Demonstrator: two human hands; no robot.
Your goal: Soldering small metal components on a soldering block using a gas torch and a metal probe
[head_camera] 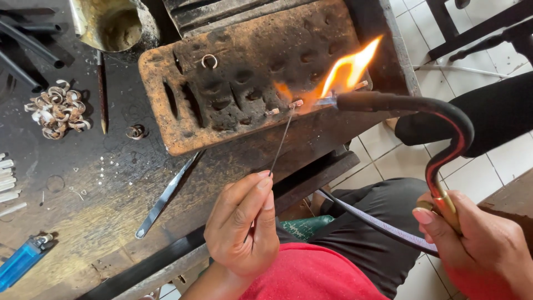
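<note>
Charred block (pixel 233 94) at the bench (pixel 94 222) right edge, tiled floor beyond. Left hand (pixel 244 228), grip pinching a thin wire (pixel 282 141), touches its tip to a small piece (pixel 296 104) on the block. Right hand (pixel 477 239), grip closed around a curved torch (pixel 438 119), orange flame (pixel 350 69) over the piece. Far left, a cup (pixel 111 25); contents unclear. Rings (pixel 58 108) lie heaped left.

To your left on the dark tabletop (pixel 111 183) lies a pile of small metal rings (pixel 57 109), with a blue lighter (pixel 21 260) at the near corner. Long tweezers (pixel 166 195) rest below the block, and white rods (pixel 8 180) line the left edge.
</note>
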